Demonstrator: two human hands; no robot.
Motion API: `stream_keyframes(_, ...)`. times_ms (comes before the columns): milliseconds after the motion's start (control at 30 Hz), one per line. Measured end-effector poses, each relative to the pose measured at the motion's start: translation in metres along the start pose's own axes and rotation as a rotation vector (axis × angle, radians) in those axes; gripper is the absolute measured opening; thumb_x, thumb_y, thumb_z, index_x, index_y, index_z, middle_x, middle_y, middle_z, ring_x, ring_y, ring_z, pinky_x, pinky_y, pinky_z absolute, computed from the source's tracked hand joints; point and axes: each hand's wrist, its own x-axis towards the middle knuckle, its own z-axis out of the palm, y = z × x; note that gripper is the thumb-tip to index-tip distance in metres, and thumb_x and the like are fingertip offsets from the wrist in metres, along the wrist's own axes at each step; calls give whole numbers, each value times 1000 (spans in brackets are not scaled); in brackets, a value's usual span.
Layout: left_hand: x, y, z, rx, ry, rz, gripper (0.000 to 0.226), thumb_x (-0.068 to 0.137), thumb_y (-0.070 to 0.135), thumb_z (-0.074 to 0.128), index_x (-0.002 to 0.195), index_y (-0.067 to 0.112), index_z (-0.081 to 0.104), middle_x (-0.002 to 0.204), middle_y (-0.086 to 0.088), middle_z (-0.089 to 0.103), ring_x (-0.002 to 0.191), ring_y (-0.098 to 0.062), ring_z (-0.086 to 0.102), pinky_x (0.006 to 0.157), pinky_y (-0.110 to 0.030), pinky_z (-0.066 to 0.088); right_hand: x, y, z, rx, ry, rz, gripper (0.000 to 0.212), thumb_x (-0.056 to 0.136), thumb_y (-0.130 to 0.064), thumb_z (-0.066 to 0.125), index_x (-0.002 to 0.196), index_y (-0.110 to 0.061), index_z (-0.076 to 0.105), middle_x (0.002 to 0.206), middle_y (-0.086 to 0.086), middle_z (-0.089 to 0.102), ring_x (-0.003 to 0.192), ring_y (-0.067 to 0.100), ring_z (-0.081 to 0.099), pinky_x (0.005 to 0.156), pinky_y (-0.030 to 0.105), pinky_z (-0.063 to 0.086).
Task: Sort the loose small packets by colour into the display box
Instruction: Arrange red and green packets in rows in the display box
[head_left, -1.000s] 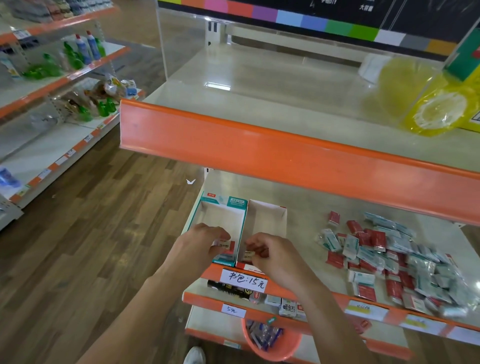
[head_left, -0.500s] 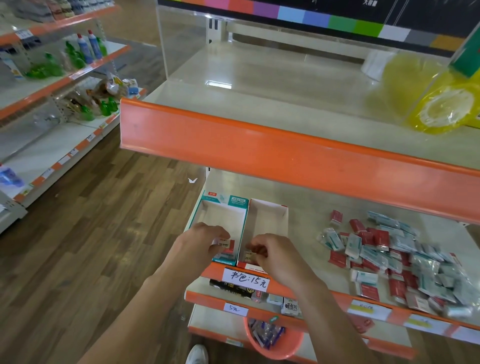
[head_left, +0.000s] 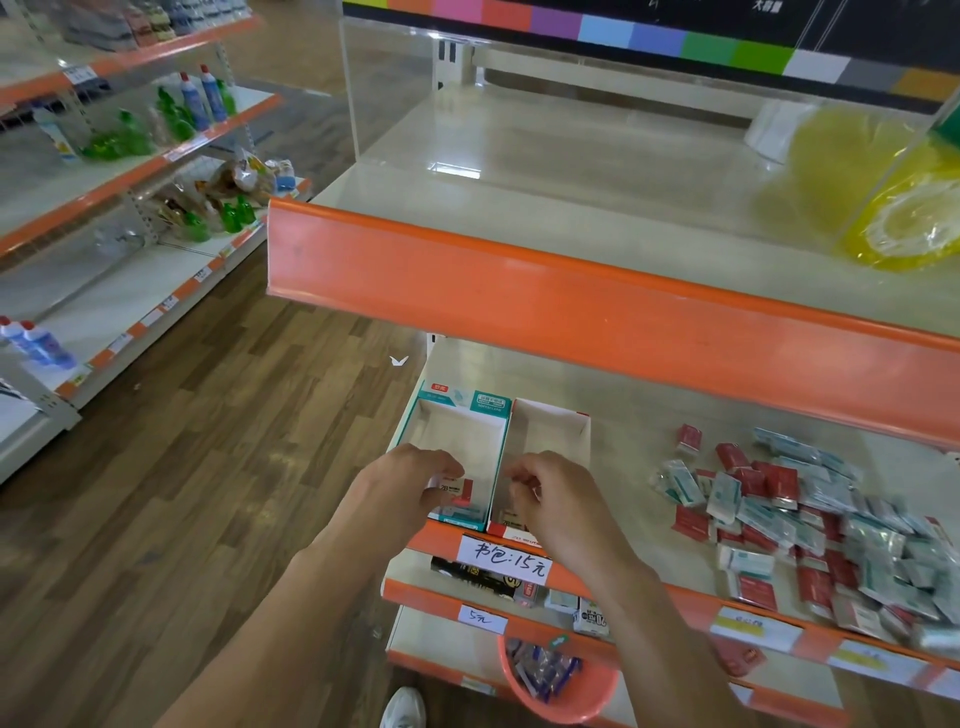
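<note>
Over the display box (head_left: 498, 441) both hands work: left hand (head_left: 402, 486) pinches a red-marked packet in the teal compartment, right hand (head_left: 556, 499) curls over the neighbouring one, contents unclear; next, probably reach right to the loose packets (head_left: 810, 519).

The shelf edge (head_left: 597, 312) is bright orange, and the shelf top (head_left: 571, 208) is pale cream. At 12 o'clock a sign (head_left: 623, 31) has a row of blocks: pink, red, purple, light blue, blue, green, white, grey. The left display box (head_left: 457, 441) is teal outside and white inside. The right display box (head_left: 556, 431) is white with a red edge. At 3 o'clock the packets (head_left: 810, 525) are red ones and pale teal ones mixed up. At 9 o'clock the floor (head_left: 182, 493) is brown wood stripes. At 6 o'clock a basket (head_left: 566, 701) is orange. At 2 o'clock a bag (head_left: 909, 223) is yellow.
</note>
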Motion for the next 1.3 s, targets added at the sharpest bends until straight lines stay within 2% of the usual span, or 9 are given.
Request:
stream_keyframes(100,0,-1,-4,8,7,8,29,93,27,58,120,39,58,124,10,58,113,-16,55,78,-24,53,1,-4,-3,47,46,3,24,98,-16,54,116,-24,67,111,-11,65,97,3,60,86,20,51)
stream_keyframes(233,0,5,-7,-8,52,49,27,93,27,58,118,36,61,122,12,59,108,-12,54,64,-11,41,0,0,-11,92,139,22,23,97,-14,55,113,-24,69,111,-13,67,99,1,61,87,18,50)
stream_keyframes(333,3,15,-7,-37,70,99,23,91,29,60,114,35,63,118,13,61,103,-9,55,73,-17,48,-3,7,-18,89,160,39,22,97,-16,56,112,-24,70,108,-14,67,96,-1,60,82,11,47)
stream_keyframes(533,12,42,2,-11,56,170,22,90,34,62,112,35,64,112,10,62,100,-9,54,84,-20,44,-14,21,-26,85,199,73,21,93,-14,61,108,-27,70,101,-17,66,91,-4,60,72,1,39)
stream_keyframes(667,19,58,14,4,24,238,27,89,29,63,115,33,64,110,7,62,97,-12,57,79,-18,39,-21,31,-31,83,214,94,20,92,-15,63,107,-26,71,100,-15,68,87,-4,60,70,-1,38)
stream_keyframes(733,25,68,24,27,6,286,27,88,28,64,115,32,64,111,8,64,96,-11,58,76,-16,38,-25,38,-33,98,221,98,21,92,-13,63,108,-23,71,101,-13,68,88,-2,61,72,0,39)
stream_keyframes(867,33,80,43,33,-49,301,28,88,24,62,115,30,64,114,6,65,100,-15,61,85,-22,45,-33,49,-40,95,247,108,20,91,-13,63,108,-22,72,103,-10,70,88,0,61,74,-1,37)
stream_keyframes(1100,37,84,63,-26,-82,237,35,83,8,57,110,27,67,110,8,67,100,-14,62,89,-26,49,-46,63,-48,105,279,117,21,92,-14,63,107,-26,72,100,-16,68,83,-10,57,74,-2,36)
stream_keyframes(1300,37,82,66,-38,-63,218,33,87,8,53,109,28,67,108,6,68,98,-14,63,89,-30,50,-52,78,-47,160,308,141,21,92,-14,62,104,-28,71,96,-19,68,89,-3,60,75,7,43)
